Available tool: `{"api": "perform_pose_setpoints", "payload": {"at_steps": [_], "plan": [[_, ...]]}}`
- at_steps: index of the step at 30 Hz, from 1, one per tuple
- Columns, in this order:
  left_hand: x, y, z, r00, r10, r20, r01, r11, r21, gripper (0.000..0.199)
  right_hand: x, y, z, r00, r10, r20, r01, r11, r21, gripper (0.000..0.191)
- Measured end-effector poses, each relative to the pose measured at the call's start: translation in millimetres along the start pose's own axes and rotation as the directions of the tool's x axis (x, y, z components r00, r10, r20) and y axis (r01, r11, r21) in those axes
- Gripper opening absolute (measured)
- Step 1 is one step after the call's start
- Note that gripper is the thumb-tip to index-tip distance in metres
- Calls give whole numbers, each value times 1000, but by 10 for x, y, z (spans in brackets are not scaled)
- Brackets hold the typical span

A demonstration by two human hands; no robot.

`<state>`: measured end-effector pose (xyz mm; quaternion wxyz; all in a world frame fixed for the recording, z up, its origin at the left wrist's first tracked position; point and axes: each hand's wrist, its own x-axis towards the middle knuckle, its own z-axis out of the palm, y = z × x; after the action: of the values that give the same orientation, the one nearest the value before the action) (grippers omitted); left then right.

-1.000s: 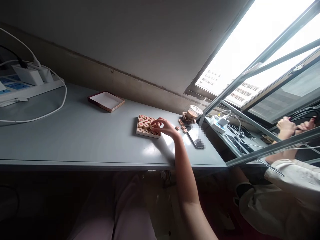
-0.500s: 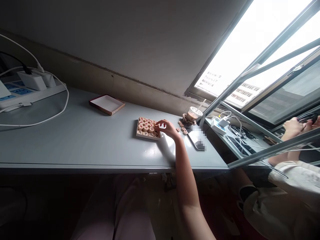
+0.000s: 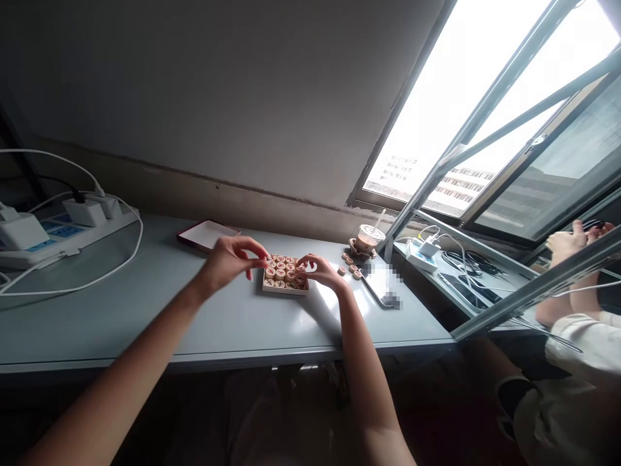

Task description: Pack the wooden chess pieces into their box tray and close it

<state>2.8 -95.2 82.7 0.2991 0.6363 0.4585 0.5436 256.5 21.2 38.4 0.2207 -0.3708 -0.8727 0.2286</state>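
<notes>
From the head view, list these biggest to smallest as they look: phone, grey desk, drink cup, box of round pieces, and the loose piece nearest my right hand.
Grey desk
Box of round pieces
Phone and drink cup: too alike to rank
Loose piece nearest your right hand

from my end i can read no word, brand or number for certain. i do see chinese characters on the round pieces [image 3: 280,274] in the box [image 3: 284,291], dark along the near row and red farther in, plus reddish marks on the loose pieces [image 3: 342,270] to the right, too small to tell.
</notes>
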Motion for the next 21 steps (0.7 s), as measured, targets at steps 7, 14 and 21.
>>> {"api": "perform_pose_setpoints", "payload": {"at_steps": [7, 14, 21], "plan": [[310, -683, 273, 994, -20, -107, 37, 987, 155, 45, 15, -20, 50, 1000, 25, -17, -28, 971, -236, 27], [285, -889, 187, 986, -101, -130, 159, 791, 591, 59, -11, 17, -33, 993, 106, -59, -116, 973, -201, 24], [143, -851, 285, 991, -132, 8, 83, 668, 739, 57, -100, 375, -48, 669, 554, -496, -743, 502, -442, 28]]}}
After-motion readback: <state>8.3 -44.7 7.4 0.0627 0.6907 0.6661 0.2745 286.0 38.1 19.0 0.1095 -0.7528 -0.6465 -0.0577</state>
